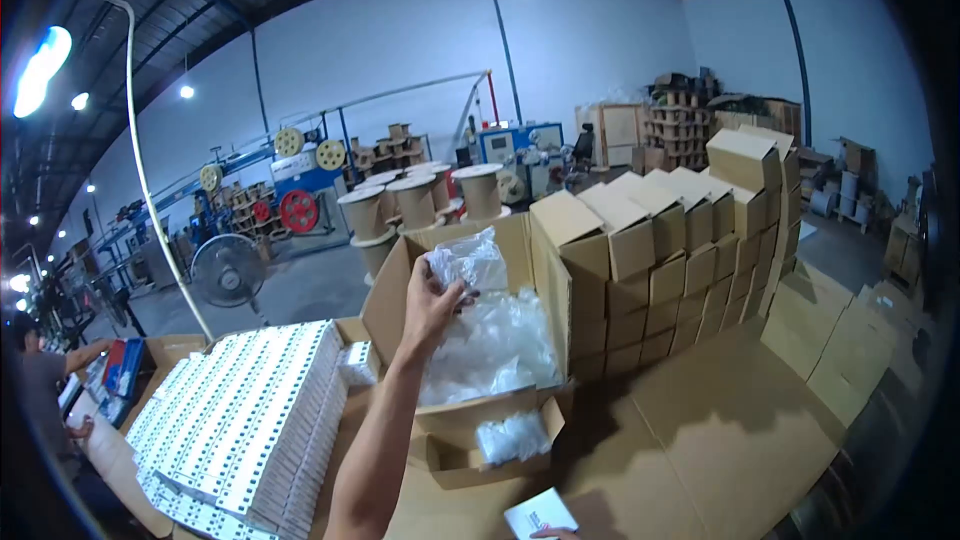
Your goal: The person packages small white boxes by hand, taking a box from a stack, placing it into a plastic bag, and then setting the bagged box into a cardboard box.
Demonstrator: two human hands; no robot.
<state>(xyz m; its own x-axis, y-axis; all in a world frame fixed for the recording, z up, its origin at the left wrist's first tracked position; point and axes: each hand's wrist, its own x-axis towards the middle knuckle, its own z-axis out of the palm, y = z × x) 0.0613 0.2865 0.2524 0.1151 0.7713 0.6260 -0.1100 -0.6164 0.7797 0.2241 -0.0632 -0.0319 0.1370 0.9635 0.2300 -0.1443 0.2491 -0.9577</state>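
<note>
My left hand (436, 298) is raised over a large open carton (385, 292), fingers closed on a clear plastic bag (470, 258). What the bag contains, if anything, I cannot make out. Many similar crinkled clear bags (490, 350) fill the carton below. At the bottom edge, only the fingertips of my right hand (555, 533) show, closed on a small white box (540, 514) with dark print. Between the hands, a small open cardboard box (480, 475) holds a few plastic-wrapped white items (512, 438).
Stacked white boxes (245, 410) cover the left of the table. Rows of brown cartons (650, 260) rise on the right, beside a flat cardboard surface (730, 430). A fan (228, 270), cable spools (415, 200) and another person (45, 390) are beyond.
</note>
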